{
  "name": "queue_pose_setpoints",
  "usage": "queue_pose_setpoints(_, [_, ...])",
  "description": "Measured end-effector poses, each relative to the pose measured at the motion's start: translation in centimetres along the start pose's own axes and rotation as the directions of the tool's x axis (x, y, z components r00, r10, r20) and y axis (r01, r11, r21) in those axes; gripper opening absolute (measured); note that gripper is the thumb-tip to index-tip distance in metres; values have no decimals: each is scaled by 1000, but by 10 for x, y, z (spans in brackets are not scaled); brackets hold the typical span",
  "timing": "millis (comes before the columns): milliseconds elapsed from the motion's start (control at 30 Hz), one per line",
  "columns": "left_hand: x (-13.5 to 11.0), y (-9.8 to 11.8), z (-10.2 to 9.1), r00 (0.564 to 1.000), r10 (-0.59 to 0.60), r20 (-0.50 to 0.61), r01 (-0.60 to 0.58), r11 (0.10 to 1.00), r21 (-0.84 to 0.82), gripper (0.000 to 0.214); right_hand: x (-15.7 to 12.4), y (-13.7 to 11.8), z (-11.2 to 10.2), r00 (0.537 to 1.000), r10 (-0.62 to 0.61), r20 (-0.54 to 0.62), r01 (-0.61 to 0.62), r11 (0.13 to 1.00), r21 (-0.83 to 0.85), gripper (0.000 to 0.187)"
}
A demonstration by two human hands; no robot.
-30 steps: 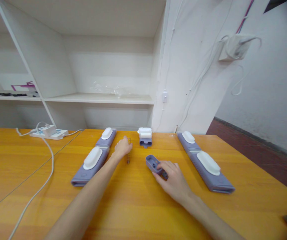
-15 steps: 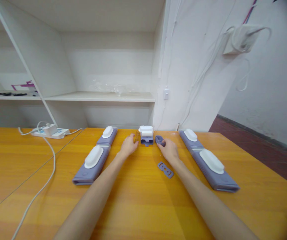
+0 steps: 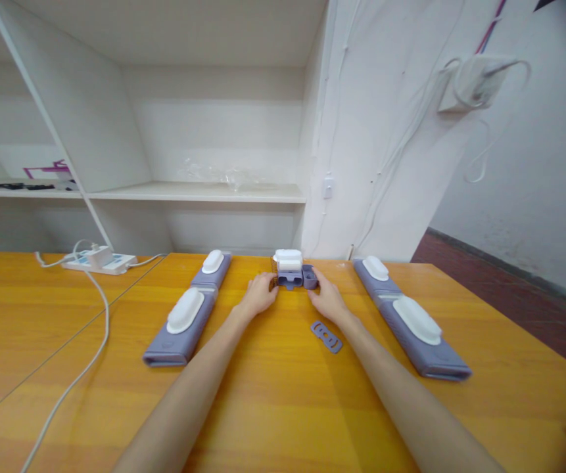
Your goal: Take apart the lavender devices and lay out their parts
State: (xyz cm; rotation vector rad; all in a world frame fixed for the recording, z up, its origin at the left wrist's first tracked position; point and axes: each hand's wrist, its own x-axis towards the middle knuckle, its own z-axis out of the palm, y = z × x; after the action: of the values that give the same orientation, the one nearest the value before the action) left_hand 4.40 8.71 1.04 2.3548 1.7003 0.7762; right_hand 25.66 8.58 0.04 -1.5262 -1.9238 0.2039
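Note:
A small purple and white holder (image 3: 290, 264) stands at the far edge of the table, its purple base open toward me. My left hand (image 3: 259, 293) is at its left side, fingers bent around a thin brown lattice piece (image 3: 273, 265) that stands against the holder; the fingertips are partly hidden. On the other side, my right hand (image 3: 327, 297) grips a small purple cup (image 3: 309, 277) by its right side. The cup sits upright right beside the holder's base. A flat purple plate with cut-outs (image 3: 327, 337) lies on the table nearer to me, below my right hand.
Long purple cases with white oval lids lie on the left (image 3: 184, 318) and right (image 3: 418, 325). A white power strip (image 3: 100, 259) and its cable (image 3: 99, 358) occupy the table's left. Behind stands a white shelf (image 3: 204, 191) holding clear plastic wrap (image 3: 233, 177).
My right hand has turned the purple cup upright and brought it against the holder's right side. My left hand has shifted slightly right and nearer, and the lattice piece now stands against the holder.

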Motion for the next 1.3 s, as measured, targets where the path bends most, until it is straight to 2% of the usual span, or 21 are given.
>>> queue_pose_setpoints(300, [-5, 2, 0, 999, 38, -5, -38, 999, 2, 26, 15, 11, 11, 994, 73, -76, -72, 997, 22, 48])
queue_pose_setpoints(467, [-11, 4, -2, 998, 50, -37, -50, 999, -2, 27, 8, -1, -2, 989, 87, -122, -90, 996, -17, 47])
queue_pose_setpoints(533, [-13, 5, -4, 997, 54, -57, -55, 998, -11, 30, -8, -10, -14, 990, 62, -127, -68, 997, -41, 40])
queue_pose_setpoints(633, [-18, 8, -6, 995, 66, -78, -69, 997, -29, 30, -49, -27, -36, 996, -30, -81, 22, 995, -95, 26])
queue_pose_setpoints(733, [-28, 19, -10, 991, 95, -92, -102, 992, -77, 26, -99, -42, -57, 975, -203, 91, 218, 949, -227, 24])
queue_pose_setpoints(833, [-50, 42, -16, 978, 197, -61, -203, 973, -112, 25, -135, -51, -70, 940, -270, 207, 317, 916, -246, 31])
queue_pose_setpoints(900, [-69, 61, -21, 947, 320, 24, -316, 944, -98, 27, -143, -53, -71, 924, -303, 234, 355, 908, -223, 36])
queue_pose_setpoints(967, [-87, 76, -26, 895, 423, 141, -417, 906, -70, 29, -139, -52, -68, 909, -337, 247, 386, 903, -190, 41])
queue_pose_setpoints(1033, [-99, 84, -30, 881, 429, 199, -436, 900, -9, 33, -129, -50, -61, 897, -360, 255, 407, 899, -162, 45])
queue_pose_setpoints(1133, [-100, 81, -33, 909, 353, 220, -377, 923, 76, 42, -109, -49, -49, 905, -349, 243, 390, 910, -143, 47])
queue_pose_setpoints(1300, [-77, 63, -29, 947, 257, 193, -289, 943, 162, 43, -81, -56, -30, 931, -279, 234, 320, 934, -159, 49])
